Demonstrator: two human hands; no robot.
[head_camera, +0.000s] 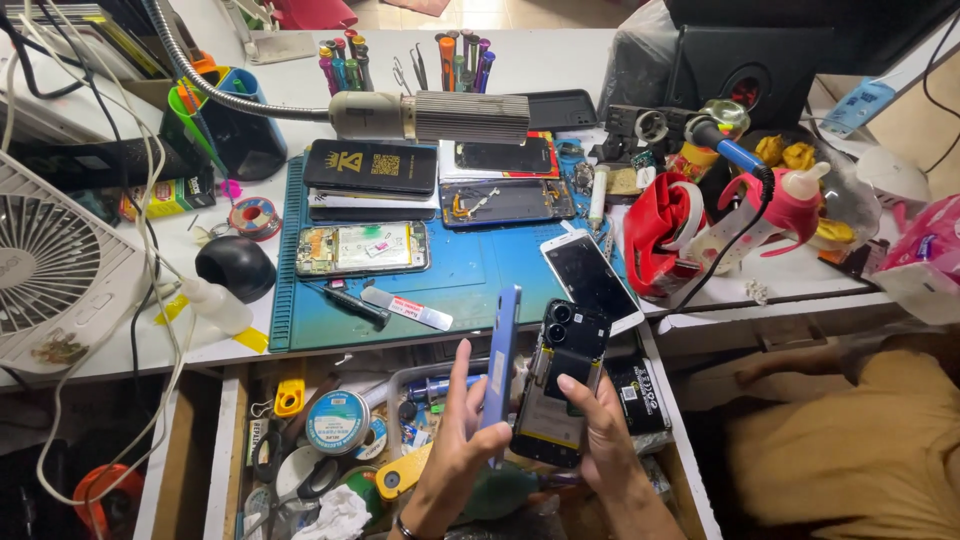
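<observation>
my left hand grips a blue phone cover edge-on, fingers closed on it. just beside it my right hand clasps an opened phone body. both hover above the open drawer under the tabletop's near edge. farther back, a blue mat carries a white-edged phone.

A: What lies on the blue work mat?
B: 1 opened phone with its battery showing, and 1 white phone at the mat's right edge.
A: And on the left?
B: A white fan. A gooseneck lamp hangs above the mat, and an open drawer holds tape rolls.
</observation>
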